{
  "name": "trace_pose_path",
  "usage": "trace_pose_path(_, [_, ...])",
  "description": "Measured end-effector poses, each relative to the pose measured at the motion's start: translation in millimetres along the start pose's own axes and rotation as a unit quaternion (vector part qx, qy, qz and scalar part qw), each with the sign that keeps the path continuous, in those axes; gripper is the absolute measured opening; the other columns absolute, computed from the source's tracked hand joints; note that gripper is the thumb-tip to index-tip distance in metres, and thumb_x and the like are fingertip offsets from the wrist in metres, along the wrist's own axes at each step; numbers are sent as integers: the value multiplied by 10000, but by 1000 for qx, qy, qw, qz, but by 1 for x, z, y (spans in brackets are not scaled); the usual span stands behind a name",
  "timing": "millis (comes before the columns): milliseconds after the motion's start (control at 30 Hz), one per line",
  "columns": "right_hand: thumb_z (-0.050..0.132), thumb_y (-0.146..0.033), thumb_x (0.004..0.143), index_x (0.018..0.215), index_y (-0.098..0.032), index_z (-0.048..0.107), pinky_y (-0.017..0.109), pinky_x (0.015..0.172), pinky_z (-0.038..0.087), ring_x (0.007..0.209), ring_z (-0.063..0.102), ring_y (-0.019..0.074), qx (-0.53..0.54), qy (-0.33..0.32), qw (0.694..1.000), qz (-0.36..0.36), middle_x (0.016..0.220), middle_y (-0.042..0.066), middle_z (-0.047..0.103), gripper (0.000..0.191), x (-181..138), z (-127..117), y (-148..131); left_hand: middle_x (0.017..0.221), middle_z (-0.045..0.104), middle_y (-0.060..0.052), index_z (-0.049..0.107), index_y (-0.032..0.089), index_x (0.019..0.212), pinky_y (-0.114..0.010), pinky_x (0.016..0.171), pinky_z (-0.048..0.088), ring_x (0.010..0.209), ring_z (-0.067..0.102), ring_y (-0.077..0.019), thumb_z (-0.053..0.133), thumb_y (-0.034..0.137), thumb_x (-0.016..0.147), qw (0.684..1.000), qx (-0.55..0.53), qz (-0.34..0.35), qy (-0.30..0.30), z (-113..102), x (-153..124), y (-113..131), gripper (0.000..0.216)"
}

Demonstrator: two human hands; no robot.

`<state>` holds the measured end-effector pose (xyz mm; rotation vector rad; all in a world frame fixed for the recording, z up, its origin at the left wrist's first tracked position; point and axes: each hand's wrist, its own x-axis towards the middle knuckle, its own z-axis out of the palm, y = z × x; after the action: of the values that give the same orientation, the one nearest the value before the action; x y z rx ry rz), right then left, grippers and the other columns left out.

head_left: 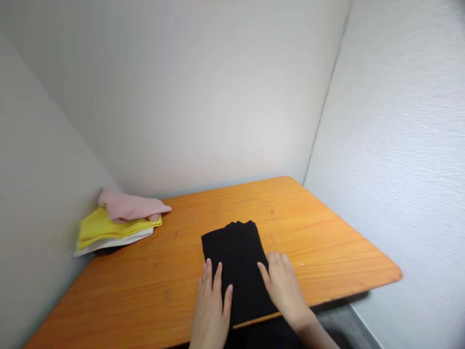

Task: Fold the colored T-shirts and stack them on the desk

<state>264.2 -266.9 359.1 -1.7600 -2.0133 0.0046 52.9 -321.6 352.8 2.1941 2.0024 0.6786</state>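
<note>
A black folded garment [238,261] lies flat near the front edge of the wooden table, its far edge slightly uneven. My left hand [212,305] rests over its left side, fingers stretched out and spread. At the right side is my right hand [283,283], its thumb on the black cloth and its other fingers along the edge. Neither hand grips anything that I can see. The near edge of the garment reaches the table's front edge.
A stack of folded cloths stands at the table's left back, against the wall: a pink cloth [129,204] on top, a yellow cloth [109,228], a white cloth [119,241] and something dark beneath. White walls border the wooden table [319,232] at left, back and right.
</note>
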Motion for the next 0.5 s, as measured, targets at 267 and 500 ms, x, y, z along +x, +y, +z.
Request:
trace_pose_path(267, [389,-347,1037,1007,-184,484,319,668,417,836,669,245,-41,-22,986,158,926,77,671,192,25,-47,108,1623,81,-66,141,304,1547,-643,1134,243,1486,79,-316,364,358,998,981,44,166,-94,12,47,93,594])
trace_pose_path(500, [408,-430,1016,1002,-193,505,325,653,402,807,654,264,-109,39,970,215,912,75,668,256,28,-73,233,1619,109,-49,156,305,1543,-565,1198,161,1492,82,-274,361,517,987,933,-42,282,-219,43,90,180,629])
